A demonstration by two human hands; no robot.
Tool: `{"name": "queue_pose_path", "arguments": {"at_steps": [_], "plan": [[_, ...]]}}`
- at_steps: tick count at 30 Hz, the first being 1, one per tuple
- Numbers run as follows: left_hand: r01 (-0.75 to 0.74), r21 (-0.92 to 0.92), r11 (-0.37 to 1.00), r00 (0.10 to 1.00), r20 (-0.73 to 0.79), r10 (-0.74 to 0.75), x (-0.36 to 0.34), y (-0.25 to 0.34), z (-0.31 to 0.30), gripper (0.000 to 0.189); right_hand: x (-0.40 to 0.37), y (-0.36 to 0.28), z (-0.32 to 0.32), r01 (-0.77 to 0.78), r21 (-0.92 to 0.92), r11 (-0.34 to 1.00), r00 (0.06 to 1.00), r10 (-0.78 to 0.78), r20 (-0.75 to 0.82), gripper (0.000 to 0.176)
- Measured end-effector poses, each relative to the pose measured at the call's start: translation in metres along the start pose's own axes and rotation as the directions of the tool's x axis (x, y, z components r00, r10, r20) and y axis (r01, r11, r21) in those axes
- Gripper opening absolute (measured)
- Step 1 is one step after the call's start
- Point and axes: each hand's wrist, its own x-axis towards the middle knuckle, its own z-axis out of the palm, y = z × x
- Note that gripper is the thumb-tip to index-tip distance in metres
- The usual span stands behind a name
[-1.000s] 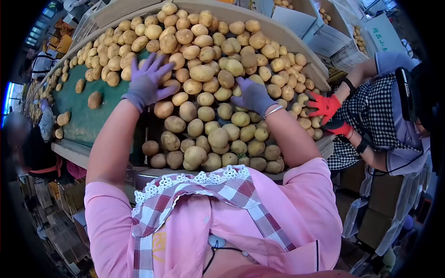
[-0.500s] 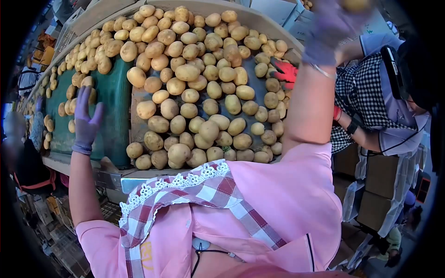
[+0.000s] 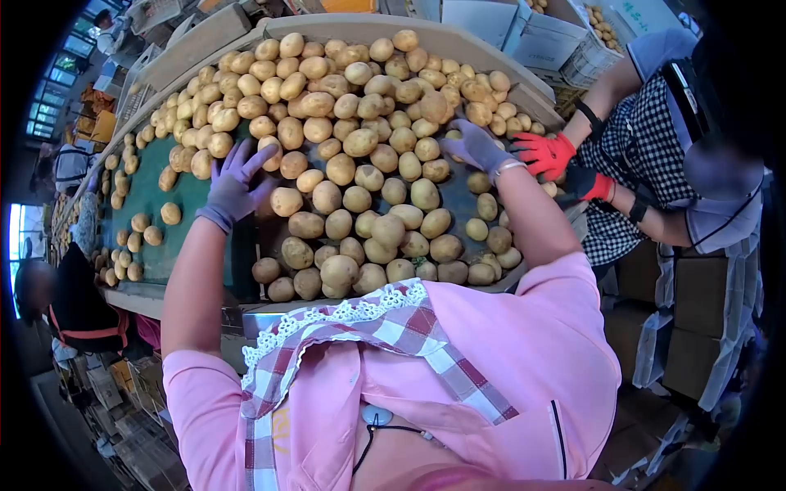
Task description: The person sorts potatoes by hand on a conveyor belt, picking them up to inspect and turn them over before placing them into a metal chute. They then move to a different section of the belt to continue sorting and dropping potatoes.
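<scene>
The potatoes lie heaped across the counter, stacked thickest along its far rim, with others scattered on the green surface to the left. The left hand, gloved in purple, has its grip spread wide at the heap's left edge; the right hand reaches in from the other side, fingers parted, with no potato visible between them. The main risk seems to be a slide: drawing out a lower potato could let those resting on it roll into the gaps and knock together, bruising their skins. The large potato perched near the front edge could be nudged off by a forearm. A co-worker's red-gloved hand sits just beside the right hand, so a quick sideways swing could bump it.
</scene>
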Motion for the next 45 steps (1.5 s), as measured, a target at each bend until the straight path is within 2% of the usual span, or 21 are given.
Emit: {"name": "queue_pose_path", "arguments": {"at_steps": [1,3,4,6,9,11,12,13,15,16,17,18,19,20,21,27,31,33,38,42,45], "plan": [[-0.081,-0.143,0.986,0.995,-0.069,0.072,-0.001,-0.038,0.013,0.073,-0.016,-0.01,-0.008,-0.085,0.29,0.953,0.996,0.073,0.053,0.061],[0.227,0.252,0.941,0.974,-0.078,-0.214,-0.019,-0.074,0.006,0.072,-0.047,-0.048,-0.019,0.024,0.489,0.872,1.0,-0.019,-0.016,0.057],[0.413,0.228,0.882,0.911,-0.122,-0.395,-0.03,-0.096,-0.004,0.073,-0.066,-0.079,-0.032,0.102,0.53,0.842,0.994,-0.069,-0.081,0.053],[0.637,0.16,0.754,0.769,-0.189,-0.61,-0.071,-0.177,0.002,0.071,-0.096,-0.124,-0.053,0.516,0.428,0.742,0.828,-0.305,-0.47,0.049],[0.636,0.049,0.77,0.748,-0.286,-0.599,-0.148,-0.26,-0.001,0.06,-0.114,-0.169,-0.096,0.879,-0.109,0.464,0.148,-0.483,-0.863,0.05],[0.545,0.064,0.836,0.789,-0.377,-0.485,-0.164,-0.277,0.008,0.056,-0.081,-0.194,-0.12,0.743,-0.523,0.417,-0.289,-0.506,-0.813,0.054],[0.5,0.08,0.862,0.805,-0.409,-0.429,-0.177,-0.279,0.013,0.055,-0.045,-0.185,-0.121,0.703,-0.55,0.451,-0.243,-0.575,-0.782,0.047],[0.41,-0.266,0.872,0.839,-0.264,-0.475,-0.167,-0.242,-0.01,0.059,-0.007,-0.174,-0.119,0.66,-0.58,0.478,-0.192,-0.639,-0.745,0.039],[0.213,-0.238,0.948,0.908,-0.31,-0.282,-0.155,-0.156,-0.04,0.059,0.045,-0.18,-0.089,0.652,-0.576,0.494,-0.077,-0.712,-0.698,0.025],[0.118,-0.21,0.971,0.947,-0.271,-0.174,-0.154,-0.121,-0.055,0.062,0.023,-0.187,-0.054,0.741,-0.272,0.613,0.315,-0.676,-0.667,0.033],[0.113,-0.096,0.989,0.972,-0.195,-0.13,-0.153,-0.087,-0.068,0.063,0.022,-0.19,-0.022,0.85,-0.253,0.462,0.279,-0.802,-0.528,0.034],[0.083,-0.134,0.987,0.983,-0.15,-0.103,-0.154,-0.057,-0.078,0.064,0.01,-0.19,0.011,0.829,-0.07,0.555,0.509,-0.801,-0.316,0.034],[0.043,-0.216,0.976,0.988,-0.135,-0.074,-0.155,-0.039,-0.073,0.064,-0.003,-0.196,0.034,0.697,-0.216,0.683,0.695,-0.718,-0.026,0.039],[-0.001,-0.294,0.956,0.992,-0.123,-0.037,-0.154,-0.024,-0.068,0.063,-0.003,-0.199,0.061,0.558,-0.384,0.736,0.829,-0.474,0.297,0.048],[-0.054,-0.366,0.929,0.991,-0.131,0.007,-0.154,-0.014,-0.064,0.063,-0.001,-0.183,0.097,0.587,-0.556,0.588,0.777,-0.603,0.182,0.055],[0.153,-0.737,0.658,0.929,-0.119,-0.349,-0.165,-0.005,-0.006,0.059,-0.006,-0.213,0.113,0.422,-0.412,0.807,0.905,-0.352,0.238,0.065],[0.102,-0.581,0.808,0.886,-0.316,-0.339,-0.162,-0.005,-0.004,0.054,-0.006,-0.215,0.113,0.404,-0.34,0.849,0.907,-0.324,0.269,0.059],[0.124,-0.591,0.797,0.884,-0.299,-0.359,-0.158,-0.006,-0.008,0.052,-0.013,-0.229,0.11,0.36,-0.316,0.878,0.901,-0.239,0.363,0.056],[0.126,-0.704,0.699,0.898,-0.218,-0.381,-0.163,-0.008,0.002,0.048,-0.009,-0.219,0.143,0.422,-0.386,0.82,0.906,-0.369,0.207,0.057],[0.137,-0.761,0.634,0.895,-0.179,-0.409,-0.161,-0.008,0.002,0.047,0.001,-0.221,0.144,0.608,-0.278,0.743,0.745,-0.413,0.524,0.063],[0.17,-0.755,0.633,0.9,-0.142,-0.411,-0.159,-0.008,0.005,0.047,-0.019,-0.221,0.129,0.604,-0.311,0.733,0.759,-0.412,0.504,0.062]]}}
